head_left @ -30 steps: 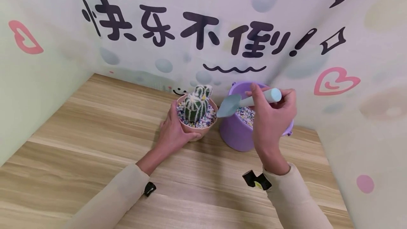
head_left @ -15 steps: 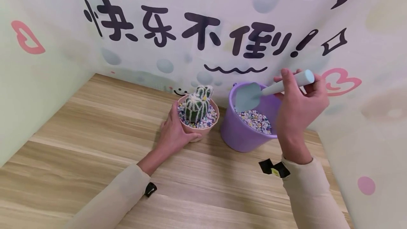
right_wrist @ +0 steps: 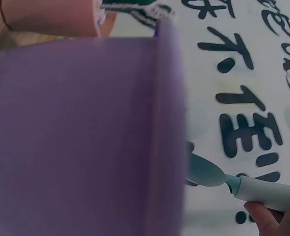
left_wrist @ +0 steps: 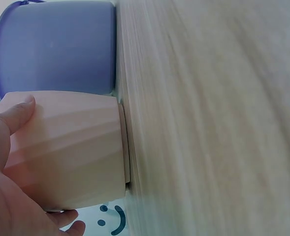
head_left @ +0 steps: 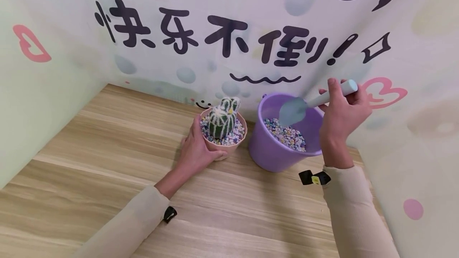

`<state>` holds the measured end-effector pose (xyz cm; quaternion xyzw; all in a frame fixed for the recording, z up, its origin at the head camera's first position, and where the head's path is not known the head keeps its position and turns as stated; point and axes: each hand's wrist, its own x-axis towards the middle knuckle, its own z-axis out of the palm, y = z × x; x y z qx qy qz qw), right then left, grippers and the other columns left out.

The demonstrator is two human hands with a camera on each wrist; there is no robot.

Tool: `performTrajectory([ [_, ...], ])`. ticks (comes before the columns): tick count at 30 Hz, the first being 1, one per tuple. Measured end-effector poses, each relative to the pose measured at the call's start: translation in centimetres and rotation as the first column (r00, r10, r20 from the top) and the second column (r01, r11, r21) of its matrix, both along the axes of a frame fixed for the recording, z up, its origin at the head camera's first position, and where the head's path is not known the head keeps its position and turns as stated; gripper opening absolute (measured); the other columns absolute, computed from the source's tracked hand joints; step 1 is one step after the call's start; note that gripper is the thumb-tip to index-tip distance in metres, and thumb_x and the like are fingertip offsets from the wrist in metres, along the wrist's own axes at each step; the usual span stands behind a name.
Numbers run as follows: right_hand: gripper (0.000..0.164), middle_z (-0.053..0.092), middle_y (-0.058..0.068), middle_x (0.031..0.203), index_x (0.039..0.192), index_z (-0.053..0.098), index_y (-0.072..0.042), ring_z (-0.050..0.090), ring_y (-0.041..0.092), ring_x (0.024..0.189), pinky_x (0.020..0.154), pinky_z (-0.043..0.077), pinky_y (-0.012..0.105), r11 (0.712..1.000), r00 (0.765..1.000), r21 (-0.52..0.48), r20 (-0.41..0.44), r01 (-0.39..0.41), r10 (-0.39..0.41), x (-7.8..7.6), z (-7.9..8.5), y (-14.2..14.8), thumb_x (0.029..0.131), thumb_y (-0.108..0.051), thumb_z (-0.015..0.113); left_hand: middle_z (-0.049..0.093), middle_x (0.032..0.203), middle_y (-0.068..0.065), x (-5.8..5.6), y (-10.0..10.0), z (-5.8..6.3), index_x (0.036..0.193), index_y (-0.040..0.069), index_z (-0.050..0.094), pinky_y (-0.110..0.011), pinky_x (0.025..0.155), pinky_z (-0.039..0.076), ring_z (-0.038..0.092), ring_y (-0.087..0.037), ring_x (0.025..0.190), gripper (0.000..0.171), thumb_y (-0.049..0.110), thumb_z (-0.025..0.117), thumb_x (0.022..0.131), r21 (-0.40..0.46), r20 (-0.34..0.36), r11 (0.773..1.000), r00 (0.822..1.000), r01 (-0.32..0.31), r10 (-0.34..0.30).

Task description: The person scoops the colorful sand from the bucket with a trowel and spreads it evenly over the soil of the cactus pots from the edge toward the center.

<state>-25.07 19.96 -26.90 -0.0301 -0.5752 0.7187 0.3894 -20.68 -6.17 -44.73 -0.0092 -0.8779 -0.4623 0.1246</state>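
My left hand [head_left: 196,149] grips the side of a pink flowerpot [left_wrist: 68,147], thumb along its near side. In the pot a green cactus with white fuzz [head_left: 221,122] stands upright amid multicoloured pebbles [head_left: 236,133]. To its right is a purple bucket [head_left: 267,152], with similar pebbles [head_left: 287,136] in the bottom. My right hand [head_left: 344,112] holds the handle of a light blue trowel [head_left: 293,111], whose blade dips inside the bucket above the pebbles. In the right wrist view the bucket hides part of the blade.
Everything stands on a wood-grain table [head_left: 125,162]. Right behind pot and bucket rises a printed backdrop [head_left: 193,67] with large dark characters. Side walls [head_left: 423,162] close in at left and right.
The right hand has carried the trowel from beside the pot's rim to the right, into the bucket, and its blade has since shifted slightly further right. The left hand and pot stay put.
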Motion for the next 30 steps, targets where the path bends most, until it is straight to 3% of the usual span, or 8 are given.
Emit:
performTrajectory([
  [7,0.026,0.066,0.011,0.081,0.090,0.069,-0.003,0.070,0.023,0.069,0.054,0.055,0.029,1.000,0.999,-0.014,0.043,0.001,-0.001,-1.5,-1.6,1.4,0.074,-0.016,0.085,0.029,0.153,-0.016,0.2,0.1,0.0,0.152,0.017,0.006,-0.057,0.106,0.029,0.034,-0.033,0.139,0.129,0.038,0.093,0.060,0.013,0.019,1.000,1.000,0.003,-0.003],
  [13,0.025,0.068,0.009,0.083,0.092,0.070,-0.006,0.069,0.022,0.075,0.057,0.055,0.024,0.997,0.995,0.072,0.092,0.025,-0.031,-2.2,-2.3,1.9,0.077,-0.019,0.083,0.029,0.153,-0.016,0.2,0.1,0.0,0.152,0.017,0.006,-0.057,0.106,0.029,0.034,-0.032,0.139,0.129,0.039,0.093,0.060,0.010,0.021,1.000,1.000,0.000,-0.001],
  [20,0.016,0.067,0.003,0.079,0.088,0.070,-0.009,0.068,0.021,0.077,0.071,0.052,0.025,0.977,0.979,0.185,0.151,0.110,-0.138,-2.8,-3.0,2.5,0.081,-0.019,0.079,0.031,0.152,-0.015,0.1,0.1,-0.1,0.152,0.018,0.008,-0.056,0.105,0.031,0.036,-0.032,0.138,0.128,0.038,0.093,0.059,0.001,0.016,1.000,1.000,-0.004,0.004],
  [25,0.020,0.068,-0.001,0.081,0.092,0.071,-0.011,0.068,0.017,0.077,0.071,0.051,0.021,0.939,0.957,0.299,0.177,0.168,-0.228,-3.4,-3.5,3.1,0.081,-0.026,0.079,0.032,0.151,-0.015,0.1,0.2,0.0,0.151,0.017,0.009,-0.057,0.104,0.031,0.036,-0.032,0.138,0.127,0.038,0.094,0.059,0.004,0.008,1.000,1.000,-0.007,0.007],
  [30,0.027,0.067,-0.006,0.083,0.097,0.071,-0.013,0.066,0.009,0.076,0.069,0.048,0.018,0.854,0.923,0.478,0.195,0.205,-0.330,-3.6,-3.7,3.2,0.083,-0.035,0.075,0.031,0.151,-0.015,0.0,0.1,0.0,0.151,0.018,0.008,-0.057,0.105,0.030,0.036,-0.031,0.138,0.127,0.037,0.093,0.059,0.009,0.018,1.000,1.000,-0.006,0.006],
])
